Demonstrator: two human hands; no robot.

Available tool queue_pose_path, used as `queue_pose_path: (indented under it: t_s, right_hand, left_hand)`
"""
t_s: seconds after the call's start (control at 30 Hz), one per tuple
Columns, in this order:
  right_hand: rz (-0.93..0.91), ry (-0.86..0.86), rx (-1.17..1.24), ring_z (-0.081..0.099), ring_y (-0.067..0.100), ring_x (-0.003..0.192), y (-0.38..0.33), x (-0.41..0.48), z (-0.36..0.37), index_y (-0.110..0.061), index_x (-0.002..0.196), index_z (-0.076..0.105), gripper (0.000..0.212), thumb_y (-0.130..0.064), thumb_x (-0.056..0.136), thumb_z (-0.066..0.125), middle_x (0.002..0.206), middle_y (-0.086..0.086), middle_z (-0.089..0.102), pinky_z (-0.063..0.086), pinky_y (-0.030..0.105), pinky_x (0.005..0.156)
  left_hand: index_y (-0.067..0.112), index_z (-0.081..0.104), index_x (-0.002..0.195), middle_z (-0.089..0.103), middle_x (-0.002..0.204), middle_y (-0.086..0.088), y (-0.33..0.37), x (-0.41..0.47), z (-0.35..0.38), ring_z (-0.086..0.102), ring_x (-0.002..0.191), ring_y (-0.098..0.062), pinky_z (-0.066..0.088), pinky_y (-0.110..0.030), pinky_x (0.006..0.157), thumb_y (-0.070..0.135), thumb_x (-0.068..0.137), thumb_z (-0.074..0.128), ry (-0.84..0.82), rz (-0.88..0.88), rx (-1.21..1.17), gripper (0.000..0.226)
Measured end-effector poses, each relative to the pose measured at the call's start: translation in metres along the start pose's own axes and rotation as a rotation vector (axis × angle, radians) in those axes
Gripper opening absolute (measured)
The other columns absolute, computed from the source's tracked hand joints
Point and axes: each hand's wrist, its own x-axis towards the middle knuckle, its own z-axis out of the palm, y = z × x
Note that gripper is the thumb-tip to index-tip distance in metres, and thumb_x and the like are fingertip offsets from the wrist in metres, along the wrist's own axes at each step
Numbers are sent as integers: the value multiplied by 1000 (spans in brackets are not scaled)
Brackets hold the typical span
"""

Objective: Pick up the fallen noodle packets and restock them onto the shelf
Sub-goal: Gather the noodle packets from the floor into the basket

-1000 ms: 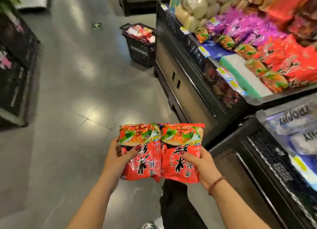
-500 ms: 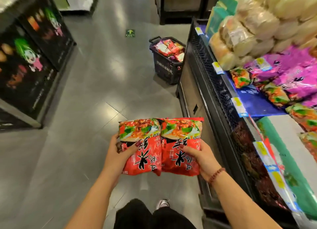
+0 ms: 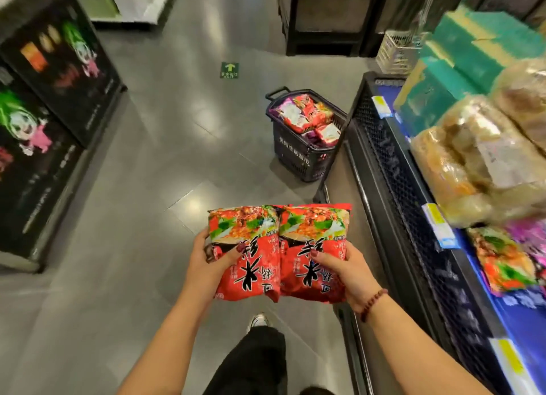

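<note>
Red noodle packets (image 3: 260,276), likely light and slick: your left hand (image 3: 208,266) and right hand (image 3: 353,273) pinch their outer edges, shelf (image 3: 399,187) at three o'clock.

Single head view, angled down, close over hands (image 3: 283,270)

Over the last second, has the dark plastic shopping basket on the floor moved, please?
No: the dark plastic shopping basket still stands beside the black mesh shelf front; only the view shifted.
</note>
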Motion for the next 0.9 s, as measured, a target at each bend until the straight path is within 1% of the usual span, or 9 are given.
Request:
queue_pose_path:
  t_s: [0.1,0.23,0.27,0.37,0.53,0.67,0.77,0.83,0.9]
  right_hand:
    - [-9,20,43,71,30,92,-40,54,8,-12,113,60,43,-4,73,76,103,11,73,57,46,79]
    - [-13,36,113,69,34,96,-84,126,13,-8,114,60,52,-8,64,76,105,15,72,55,50,84]
    - [-7,41,121,69,35,96,-93,146,13,-7,115,59,52,-8,65,76,105,16,72,55,50,85]
    - [18,28,132,70,34,95,-122,208,7,-9,114,58,50,-13,68,76,104,14,72,56,49,82]
    - [45,14,144,71,32,93,-178,316,-11,-10,117,56,56,-18,66,78,103,12,73,57,46,78]
    - [48,29,151,72,30,90,-230,387,-21,-11,114,58,48,-14,70,77,101,11,74,58,40,70]
    - [53,53,129,71,29,90,-260,434,-26,-9,113,59,37,-7,78,73,102,12,73,58,39,70]
    - [54,78,124,71,29,90,-275,463,-27,-9,111,60,35,-8,80,73,102,12,73,58,39,71]
    - [61,118,129,72,28,90,-286,493,-29,-8,111,60,33,-9,80,73,101,12,73,58,37,70]
  left_hand:
    - [33,49,125,67,118,-4,32,67,15,69,101,-27,56,-51,87,30,61,81,-14,-3,19,71]
    - [29,48,130,66,119,-4,64,148,40,68,103,-26,56,-47,86,26,60,90,-29,0,36,82]
    - [29,48,129,66,118,-3,69,168,47,68,103,-25,57,-45,85,24,61,90,-31,-2,31,81]
    - [30,50,123,68,115,-5,84,230,74,69,99,-25,58,-37,76,12,71,80,-36,-3,27,63]
    - [27,48,130,68,115,-6,114,338,125,71,95,-26,59,-41,75,9,77,77,-31,-18,59,63]
    - [27,46,133,67,117,-8,147,413,161,71,93,-27,60,-43,74,10,78,78,-31,-31,96,65]
    - [27,46,134,67,117,-8,166,460,180,71,93,-27,59,-47,77,16,75,83,-40,-54,131,70]
    - [27,44,135,67,117,-9,177,495,192,72,92,-28,60,-43,72,16,76,81,-53,-71,144,71]
    - [26,44,134,66,115,-8,187,532,206,72,88,-26,59,-35,63,12,81,75,-94,-88,159,63]
